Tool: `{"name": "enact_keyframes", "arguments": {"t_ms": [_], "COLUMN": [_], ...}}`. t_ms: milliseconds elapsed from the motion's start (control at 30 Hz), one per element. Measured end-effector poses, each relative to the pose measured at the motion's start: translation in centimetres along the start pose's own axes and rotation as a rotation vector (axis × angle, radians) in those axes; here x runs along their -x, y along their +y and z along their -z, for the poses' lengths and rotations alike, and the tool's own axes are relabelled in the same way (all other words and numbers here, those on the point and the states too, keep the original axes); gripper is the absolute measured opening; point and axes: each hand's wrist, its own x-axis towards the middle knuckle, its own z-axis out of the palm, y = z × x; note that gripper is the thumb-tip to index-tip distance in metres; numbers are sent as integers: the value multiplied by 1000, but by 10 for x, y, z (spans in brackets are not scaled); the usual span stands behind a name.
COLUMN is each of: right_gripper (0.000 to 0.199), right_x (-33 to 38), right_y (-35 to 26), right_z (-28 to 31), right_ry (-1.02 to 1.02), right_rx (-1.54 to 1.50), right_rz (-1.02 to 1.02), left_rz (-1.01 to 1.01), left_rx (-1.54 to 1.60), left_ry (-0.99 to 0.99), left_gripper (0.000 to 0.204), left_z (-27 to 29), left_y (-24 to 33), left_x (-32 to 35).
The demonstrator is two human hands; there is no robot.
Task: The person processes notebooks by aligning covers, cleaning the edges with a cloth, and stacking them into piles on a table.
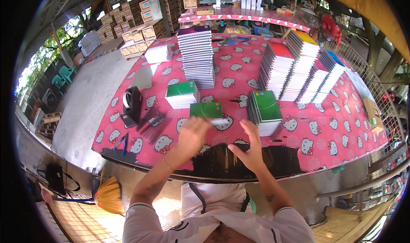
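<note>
My left hand (192,136) has its fingers curled together at the near edge of a green notebook (206,110) on the table. A small white piece (220,122) shows beside its fingertips; whether the hand grips it or the notebook's edge is unclear. My right hand (251,148) hovers over the near part of the table, thumb and fingers apart, holding nothing. Just beyond it stands a stack of green spiral notebooks (265,107). Left of the middle sits a lower pile of green-covered books (182,91). Dark spiral binding coils (153,125) lie to the left of my left hand.
A black tape dispenser (131,105) and pens (121,143) are at the left. Tall stacks stand behind: spiral notebooks (196,57), red-covered (276,67) and yellow-covered (302,59) ones. The pink tablecloth (316,142) is torn at the front, baring dark wood (273,159). A broom (109,195) lies lower left.
</note>
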Motion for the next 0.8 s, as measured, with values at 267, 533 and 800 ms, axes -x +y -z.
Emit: {"name": "enact_keyframes", "arguments": {"t_ms": [267, 533, 800], "right_gripper": [40, 28, 23], "right_x": [68, 67, 61], "right_y": [47, 44, 41], "right_z": [-20, -36, -33], "right_ry": [-173, -262, -316], "right_rx": [-176, -441, -460], "right_rz": [-402, -463, -590], "left_rz": [369, 467, 928], "left_rx": [-75, -438, 1024], "left_ry": [156, 133, 481], "left_gripper": [24, 21, 30], "left_z": [-22, -31, -20], "left_y": [-65, -164, -32], "left_x": [55, 120, 109]}}
